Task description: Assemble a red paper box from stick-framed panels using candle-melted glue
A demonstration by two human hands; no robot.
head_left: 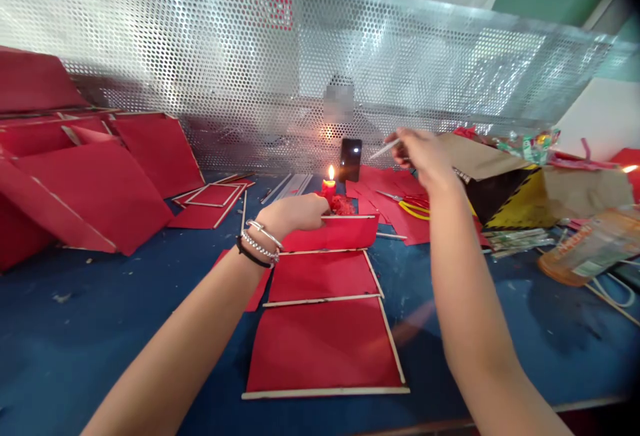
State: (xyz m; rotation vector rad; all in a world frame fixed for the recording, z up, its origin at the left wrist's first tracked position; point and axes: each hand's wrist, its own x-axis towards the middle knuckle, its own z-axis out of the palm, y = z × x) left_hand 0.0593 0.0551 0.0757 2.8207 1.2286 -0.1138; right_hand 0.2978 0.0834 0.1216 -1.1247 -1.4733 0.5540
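Note:
A long red paper strip (pixel 320 266), folded into panels and edged with thin pale wooden sticks, lies in front of me. Its far panel (pixel 340 233) is raised, and my left hand (pixel 306 211) has its fingers closed on that panel's upper edge; the fingertips are partly hidden. Just beyond burns a lit red candle (pixel 329 191), with crumpled red material (pixel 343 205) beside it. My right hand (pixel 416 155) is up to the right of the flame, pinching a slim white stick (pixel 385 149) that points left toward the candle, apart from it.
Red stick-edged panels (pixel 95 183) are stacked at left. Yellow-handled scissors (pixel 413 208) rest on red paper (pixel 367 186). A black phone (pixel 351 159) stands against the perforated metal sheet (pixel 225 76). An orange plastic bag (pixel 590 249) and bundled sticks (pixel 520 241) lie at right.

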